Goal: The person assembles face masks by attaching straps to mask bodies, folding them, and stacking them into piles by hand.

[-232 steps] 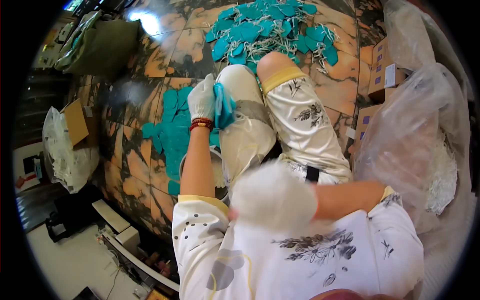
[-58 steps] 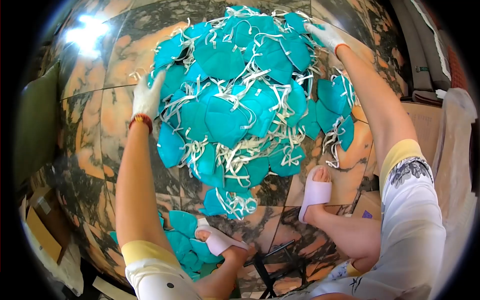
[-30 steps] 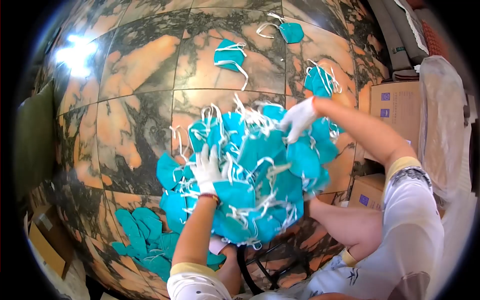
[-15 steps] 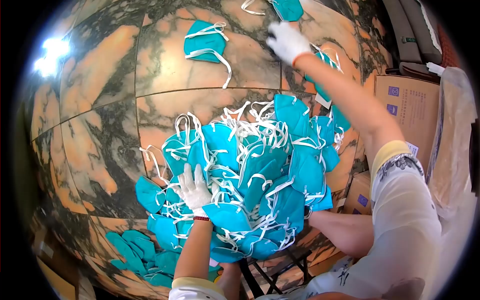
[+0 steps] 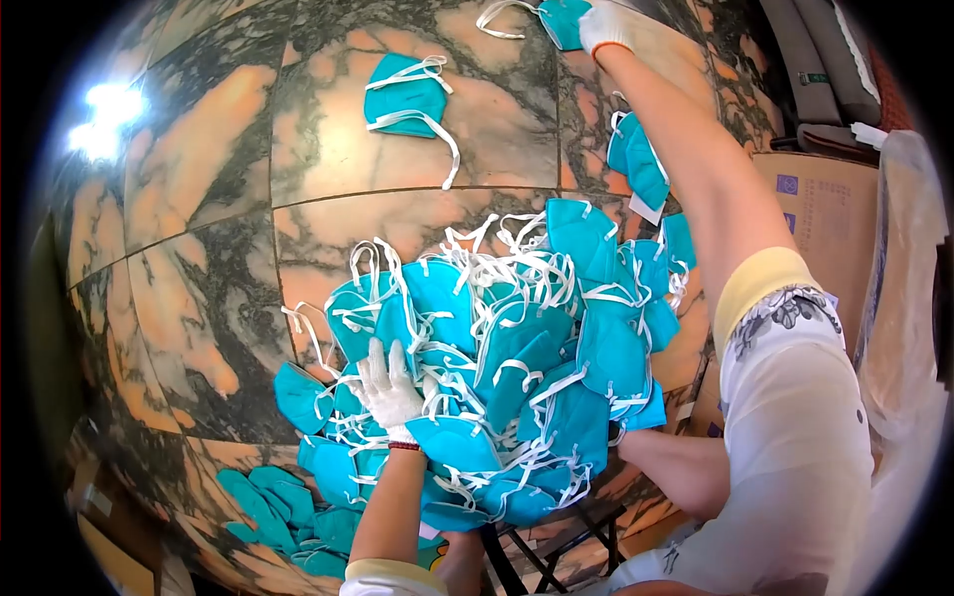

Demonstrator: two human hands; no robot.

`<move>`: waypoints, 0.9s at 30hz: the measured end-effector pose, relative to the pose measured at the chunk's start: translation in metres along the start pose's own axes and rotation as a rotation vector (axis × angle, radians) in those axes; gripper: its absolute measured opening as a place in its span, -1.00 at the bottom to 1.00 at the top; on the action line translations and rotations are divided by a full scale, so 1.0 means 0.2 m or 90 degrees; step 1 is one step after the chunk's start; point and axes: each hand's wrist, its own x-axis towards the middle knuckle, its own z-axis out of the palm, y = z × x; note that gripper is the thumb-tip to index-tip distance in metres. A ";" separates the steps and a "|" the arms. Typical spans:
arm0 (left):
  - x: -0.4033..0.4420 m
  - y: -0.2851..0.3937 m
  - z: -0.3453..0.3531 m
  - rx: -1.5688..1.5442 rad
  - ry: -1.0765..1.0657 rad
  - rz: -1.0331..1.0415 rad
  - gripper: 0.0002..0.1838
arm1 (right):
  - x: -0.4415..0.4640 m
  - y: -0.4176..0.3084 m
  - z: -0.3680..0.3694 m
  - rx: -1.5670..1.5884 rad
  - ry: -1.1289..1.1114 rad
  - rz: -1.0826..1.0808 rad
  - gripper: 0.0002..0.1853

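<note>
Teal face masks (image 5: 452, 303) with white straps are heaped in a large pile in front of me. On the left part of this heap rests my left hand (image 5: 391, 389), in a white glove, its fingers stretched out and spread. My right hand (image 5: 618, 27), also gloved in white, is far out at the top edge of the view. It touches the right side of a single teal mask (image 5: 563, 24) on the floor; its fingertips are hidden, so I cannot see whether they grip it.
Another mask (image 5: 405, 96) lies apart on the marble floor (image 5: 194, 318). Two overlapping masks (image 5: 636, 157) are under my right forearm. Strapless-looking teal pieces (image 5: 273, 507) lie at lower left. A cardboard box (image 5: 830, 214) and grey cushioned thing (image 5: 830, 60) stand at right.
My right hand has moved up and slightly right, away from me, and now meets the mask at the top. The left hand stays on the pile. The view has shifted slightly.
</note>
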 end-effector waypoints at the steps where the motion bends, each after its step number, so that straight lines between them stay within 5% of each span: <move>1: 0.00 0.00 0.01 0.001 0.017 0.003 -0.26 | 0.04 0.00 -0.04 0.112 -0.028 0.057 -0.74; 3: 0.00 0.00 0.01 0.003 0.047 0.013 -0.27 | 0.07 -0.03 -0.22 0.334 -0.083 0.178 -0.71; 6: 0.01 -0.01 0.01 -0.017 0.044 0.019 -0.29 | 0.01 -0.15 -0.63 0.495 -0.090 0.078 -0.71; 8: 0.01 -0.01 0.01 0.023 0.029 0.012 -0.33 | 0.01 -0.25 -0.69 0.649 -0.015 -0.190 -0.67; 10: 0.03 0.03 -0.03 0.019 0.006 -0.002 -0.34 | -0.10 -0.38 -1.08 0.652 0.006 -0.324 -0.77; 12: 0.02 0.00 -0.01 0.016 -0.019 -0.015 -0.35 | -0.19 -0.56 -1.14 0.810 -0.122 -0.379 -0.72; 16: 0.00 0.00 0.01 0.049 -0.038 -0.032 -0.28 | -0.67 -0.58 -1.51 0.729 -0.163 -0.493 -0.82; 19: 0.00 -0.01 0.02 0.030 -0.047 -0.034 -0.30 | -1.12 -0.41 -1.74 0.683 -0.385 -0.599 -0.79; 20: 0.02 -0.01 0.02 0.025 -0.008 -0.013 -0.31 | -1.31 -0.39 -1.64 0.811 -0.371 -0.590 -0.77; 21: 0.03 -0.01 0.02 0.012 -0.027 -0.020 -0.30 | -1.31 -0.25 -1.80 0.760 -0.608 -0.533 -0.73; 22: 0.03 -0.01 0.01 0.006 -0.046 -0.030 -0.29 | -1.31 -0.17 -1.76 0.912 -0.612 -0.570 -0.70; 24: -0.02 -0.04 0.06 0.025 0.024 0.021 -0.25 | -1.22 0.08 -1.77 1.134 -0.552 -0.413 -0.82; 27: -0.04 -0.06 0.08 0.028 0.066 0.048 -0.20 | -1.00 0.37 -1.43 0.920 -0.239 -0.200 -0.78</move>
